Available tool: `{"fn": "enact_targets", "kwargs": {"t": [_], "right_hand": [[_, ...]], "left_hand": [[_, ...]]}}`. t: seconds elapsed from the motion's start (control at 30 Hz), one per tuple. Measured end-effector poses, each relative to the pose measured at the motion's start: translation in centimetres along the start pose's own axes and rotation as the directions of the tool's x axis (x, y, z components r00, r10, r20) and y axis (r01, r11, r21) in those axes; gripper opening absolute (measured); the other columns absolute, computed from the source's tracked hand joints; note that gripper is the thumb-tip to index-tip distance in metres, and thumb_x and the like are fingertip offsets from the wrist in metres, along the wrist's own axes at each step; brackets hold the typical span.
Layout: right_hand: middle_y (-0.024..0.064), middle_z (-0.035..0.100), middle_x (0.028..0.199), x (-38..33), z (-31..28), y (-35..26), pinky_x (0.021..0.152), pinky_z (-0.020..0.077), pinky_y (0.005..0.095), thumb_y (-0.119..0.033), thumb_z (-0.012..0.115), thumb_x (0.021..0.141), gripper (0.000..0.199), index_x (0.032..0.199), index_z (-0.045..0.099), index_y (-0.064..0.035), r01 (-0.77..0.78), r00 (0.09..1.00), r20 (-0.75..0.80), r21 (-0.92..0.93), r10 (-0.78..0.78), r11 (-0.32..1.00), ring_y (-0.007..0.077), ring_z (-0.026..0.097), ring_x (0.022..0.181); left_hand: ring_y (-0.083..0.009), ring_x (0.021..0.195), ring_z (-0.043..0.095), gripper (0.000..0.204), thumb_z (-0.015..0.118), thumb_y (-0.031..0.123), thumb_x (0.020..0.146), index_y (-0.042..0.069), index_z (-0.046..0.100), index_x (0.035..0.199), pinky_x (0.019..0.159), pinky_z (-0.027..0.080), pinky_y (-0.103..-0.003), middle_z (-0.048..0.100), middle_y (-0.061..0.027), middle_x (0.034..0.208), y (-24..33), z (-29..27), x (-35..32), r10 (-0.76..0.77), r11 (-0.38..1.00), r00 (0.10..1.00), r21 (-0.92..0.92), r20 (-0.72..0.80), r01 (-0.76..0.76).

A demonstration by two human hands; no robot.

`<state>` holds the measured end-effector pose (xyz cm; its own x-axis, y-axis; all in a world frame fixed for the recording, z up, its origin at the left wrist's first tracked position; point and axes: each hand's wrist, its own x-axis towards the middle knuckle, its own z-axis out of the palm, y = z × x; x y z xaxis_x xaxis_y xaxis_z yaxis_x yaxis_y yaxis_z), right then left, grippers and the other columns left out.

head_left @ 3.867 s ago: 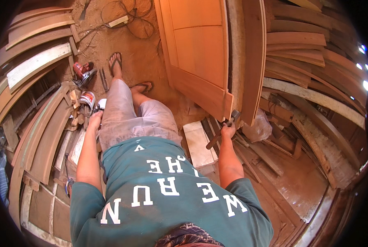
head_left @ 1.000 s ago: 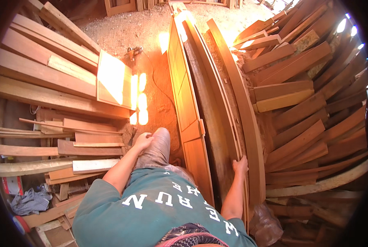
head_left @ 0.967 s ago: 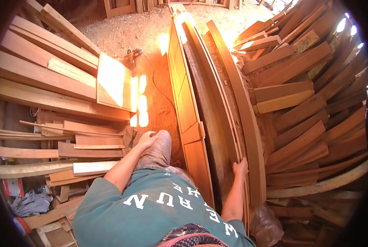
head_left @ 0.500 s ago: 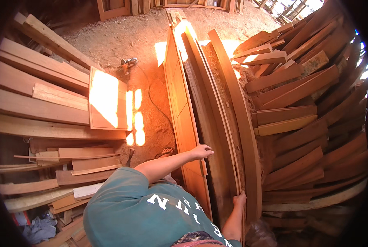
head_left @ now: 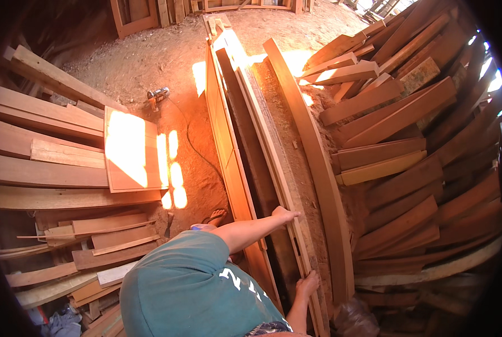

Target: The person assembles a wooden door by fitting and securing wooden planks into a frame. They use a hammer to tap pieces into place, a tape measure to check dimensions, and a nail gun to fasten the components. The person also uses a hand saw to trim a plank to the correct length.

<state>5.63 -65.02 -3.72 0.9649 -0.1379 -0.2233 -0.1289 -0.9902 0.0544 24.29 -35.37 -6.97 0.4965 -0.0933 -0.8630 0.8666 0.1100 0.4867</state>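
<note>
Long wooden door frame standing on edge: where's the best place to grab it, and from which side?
Probably its upturned long edge, from above, hands spread apart. The door frame stands on edge, leaning among boards, so only that thin rail is open. The left hand and right hand already sit there.

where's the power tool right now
In the head view the power tool lies on the dirt floor, upper left, just beyond the sunlit square panel and left of the long door frame.

No packages, labels, signs, screens.
</note>
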Motion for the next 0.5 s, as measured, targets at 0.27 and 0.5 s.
{"fn": "enact_targets", "kwargs": {"t": [0.27,0.5], "right_hand": [[0.0217,0.045,0.146,1.2,-1.8,1.3,0.111,0.0394,0.048,-0.038,0.081,0.078,0.082,0.142,0.044,-0.0046,-0.05,0.938,0.342,0.291,-0.055,0.955,0.0395,0.043,0.137],[0.0112,0.072,0.106,6.2,-3.8,6.5,0.092,0.0488,0.0369,-0.052,0.066,0.091,0.059,0.122,0.068,-0.0014,-0.261,0.803,0.584,0.527,-0.122,0.809,0.0234,0.065,0.101]], "left_hand": [[-0.0245,0.081,0.069,0.024,0.076,0.021,0.08,-0.001,0.073,0.089,0.071,0.058,-0.038,0.071,-0.0137,0.091,-2.6,0.0,1.1,-0.013,0.984,0.988,-0.18,-0.152,-0.015],[-0.024,0.093,0.068,0.021,0.077,0.015,0.082,0.0,0.072,0.096,0.084,0.056,-0.039,0.071,-0.0118,0.099,-1.7,-3.1,-2.9,0.106,0.942,0.993,-0.324,0.049,-0.084]]}}
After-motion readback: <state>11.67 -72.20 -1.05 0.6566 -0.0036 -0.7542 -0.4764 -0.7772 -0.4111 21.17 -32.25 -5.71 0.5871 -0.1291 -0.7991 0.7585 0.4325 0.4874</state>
